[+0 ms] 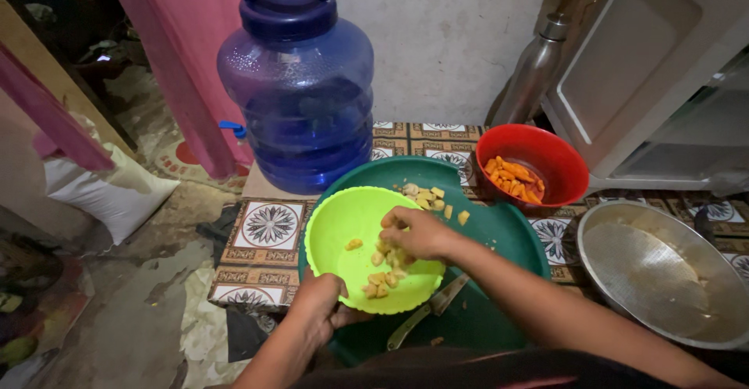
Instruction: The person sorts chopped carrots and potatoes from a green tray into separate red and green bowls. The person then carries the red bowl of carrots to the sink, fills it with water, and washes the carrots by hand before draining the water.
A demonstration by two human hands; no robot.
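head view, a: what have your hands got hold of?

b: my left hand (318,305) grips the near rim of the lime green plastic bowl (343,229), fingers curled tight over the edge with the thumb on top. the bowl is tilted and rests on the big dark green tray (507,237).

a: and the other hand?

b: my right hand (417,233) reaches into the bowl from the right, fingers bunched together and bent down onto the pale yellow chopped pieces (380,278) lying in its lower part. whether i'm pinching one piece or just pressing on the heap, i cannot tell; the fingertips are hidden.

a: any pieces outside the bowl?

b: a small pile of the same yellow chunks (427,195) sits on the tray just behind the bowl's far rim. a knife (427,309) lies on the tray near my right forearm, just beside the bowl's lower edge.

a: what else is around?

b: a red bowl (555,163) with orange strips (512,178) stands behind the tray to the right, a steel bottle (534,69) beyond it. a wide metal basin (659,276) is at far right. a large blue water jug (300,85) stands behind the tray, on the patterned tiled surface (269,229).
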